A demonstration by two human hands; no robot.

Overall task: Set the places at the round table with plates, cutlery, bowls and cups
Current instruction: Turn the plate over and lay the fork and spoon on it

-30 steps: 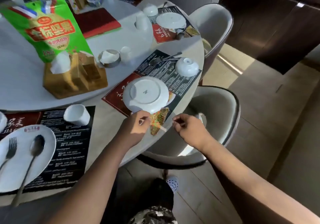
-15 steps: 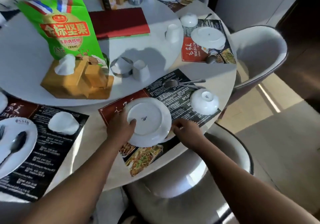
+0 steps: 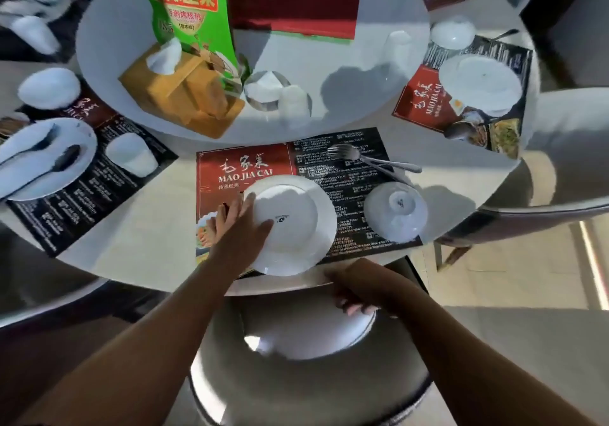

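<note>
An upside-down white plate [image 3: 296, 224] lies on the red and black placemat [image 3: 250, 168] in front of me. My left hand [image 3: 239, 228] grips its left rim, thumb on the plate's underside and fingers along the edge. My right hand [image 3: 354, 290] hangs at the table's front edge below the plate, fingers loosely curled, holding nothing. An overturned white bowl [image 3: 395, 211] sits on the mat to the right of the plate. A fork and spoon [image 3: 362, 158] lie crossed at the mat's far right. An upside-down cup [image 3: 293, 102] stands on the turntable [image 3: 362, 96].
The left place has a plate with fork and spoon [image 3: 43, 158], a tipped cup [image 3: 131, 158] and a bowl [image 3: 49, 87]. The right place has a plate [image 3: 481, 84] and a bowl [image 3: 453, 33]. A green snack bag [image 3: 188, 7], a tissue box [image 3: 184, 96] and a red box [image 3: 293, 7] occupy the turntable. A chair [image 3: 296, 359] stands under me.
Both hands went from the placemat's near edge to the plate. My left thumb now lies on the plate's underside, and my right hand has dropped back to the table's edge.
</note>
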